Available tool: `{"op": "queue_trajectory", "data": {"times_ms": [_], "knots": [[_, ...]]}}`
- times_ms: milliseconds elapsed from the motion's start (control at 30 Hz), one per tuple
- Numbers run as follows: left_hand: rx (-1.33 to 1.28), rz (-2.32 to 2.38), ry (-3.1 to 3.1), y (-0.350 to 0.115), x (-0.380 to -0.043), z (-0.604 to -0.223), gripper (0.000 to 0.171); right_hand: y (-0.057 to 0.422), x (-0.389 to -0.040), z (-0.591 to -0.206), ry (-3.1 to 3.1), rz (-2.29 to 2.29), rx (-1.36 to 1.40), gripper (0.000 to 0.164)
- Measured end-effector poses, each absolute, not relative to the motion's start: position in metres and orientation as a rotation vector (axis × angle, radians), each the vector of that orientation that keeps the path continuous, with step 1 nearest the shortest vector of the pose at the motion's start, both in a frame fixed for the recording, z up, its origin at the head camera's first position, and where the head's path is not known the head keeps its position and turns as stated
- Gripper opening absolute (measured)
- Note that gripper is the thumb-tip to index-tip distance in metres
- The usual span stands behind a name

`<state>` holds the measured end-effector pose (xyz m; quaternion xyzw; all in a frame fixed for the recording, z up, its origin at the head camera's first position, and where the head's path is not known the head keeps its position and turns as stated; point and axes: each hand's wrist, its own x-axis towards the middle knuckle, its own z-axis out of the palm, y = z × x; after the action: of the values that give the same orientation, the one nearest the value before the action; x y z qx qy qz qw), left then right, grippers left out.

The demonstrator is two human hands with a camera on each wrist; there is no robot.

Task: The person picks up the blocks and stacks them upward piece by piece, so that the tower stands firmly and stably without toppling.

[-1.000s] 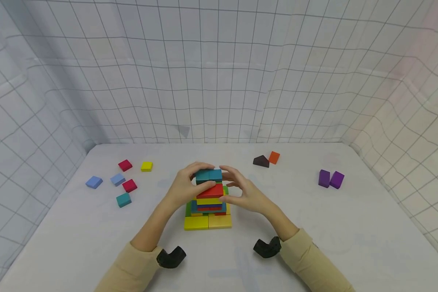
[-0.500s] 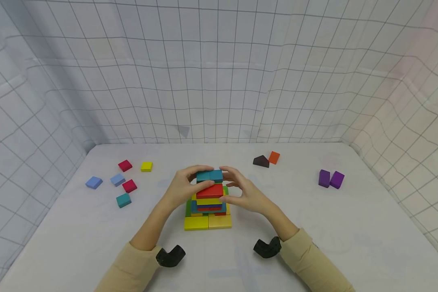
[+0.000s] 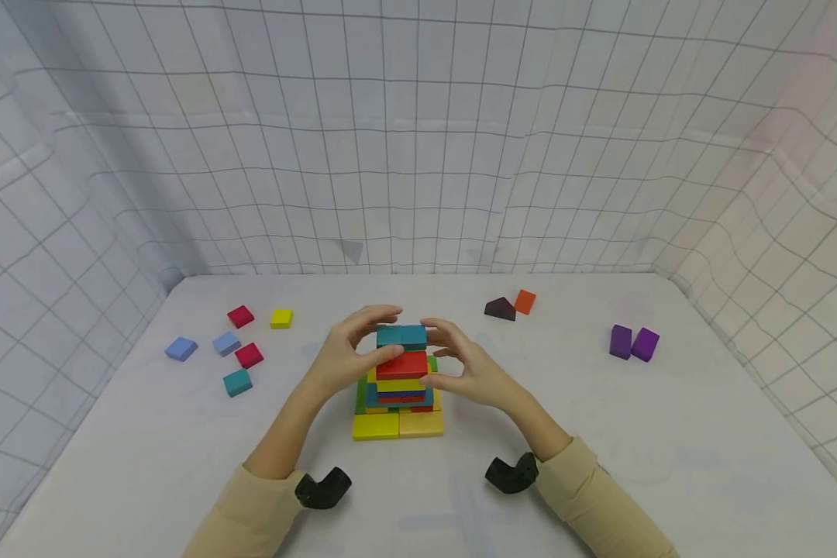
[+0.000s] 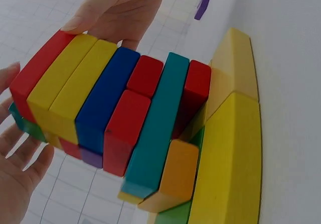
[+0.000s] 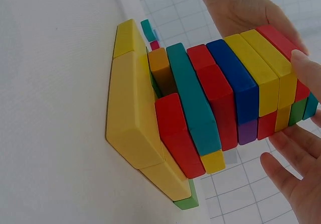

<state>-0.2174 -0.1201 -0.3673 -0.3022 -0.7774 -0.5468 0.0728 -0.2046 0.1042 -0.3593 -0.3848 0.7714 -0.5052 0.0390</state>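
Left hand [image 3: 342, 358] wider around tower [image 3: 401, 365]

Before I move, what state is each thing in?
Multicoloured block tower: upright, stacked.
Left hand: fingers parted around tower top, contact unclear.
Right hand: fingers curved around tower's side; grip unclear.
Purple oblong blocks: side by side.
Dark angular block: beside square orange block.
Six left-side coloured blocks: scattered on white table.

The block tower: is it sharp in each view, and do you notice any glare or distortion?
Head view: soft light, no strong glare; the block tower is small but distinguishable, while lines on the gridded backdrop bend (lens or cloth, unclear). Left wrist: block edges look fairly sharp, tower turned sideways. Right wrist: similarly sharp, some side faces darker.
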Motion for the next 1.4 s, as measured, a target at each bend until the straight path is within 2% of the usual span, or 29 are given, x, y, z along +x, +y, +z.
{"op": "queue_trajectory", "data": {"times_ms": [133, 500, 767, 967, 1100, 1400], "knots": [[-0.841, -1.471, -2.329, -0.147, -0.215, -0.369, 0.047, 0.105, -0.205, -0.36, 2.362, -1.565, -1.172, 0.068], [-0.385, -1.137, -2.55, -0.261, -0.195, -0.411, 0.042, 0.106, -0.203, -0.36, 2.36, -1.569, -1.135, 0.068], [-0.404, -0.984, -2.568, -0.3, -0.182, -0.439, 0.036, 0.106, -0.203, -0.359, 2.356, -1.566, -1.147, 0.068], [-0.408, -0.939, -2.575, -0.304, -0.181, -0.445, 0.029, 0.105, -0.202, -0.357, 2.358, -1.557, -1.136, 0.068], [-0.446, -0.969, -2.531, -0.295, -0.182, -0.438, 0.03, 0.104, -0.203, -0.357, 2.362, -1.551, -1.147, 0.068], [-0.821, -1.099, -2.215, -0.221, -0.195, -0.406, 0.043, 0.104, -0.204, -0.358, 2.35, -1.564, -1.152, 0.068]]}}
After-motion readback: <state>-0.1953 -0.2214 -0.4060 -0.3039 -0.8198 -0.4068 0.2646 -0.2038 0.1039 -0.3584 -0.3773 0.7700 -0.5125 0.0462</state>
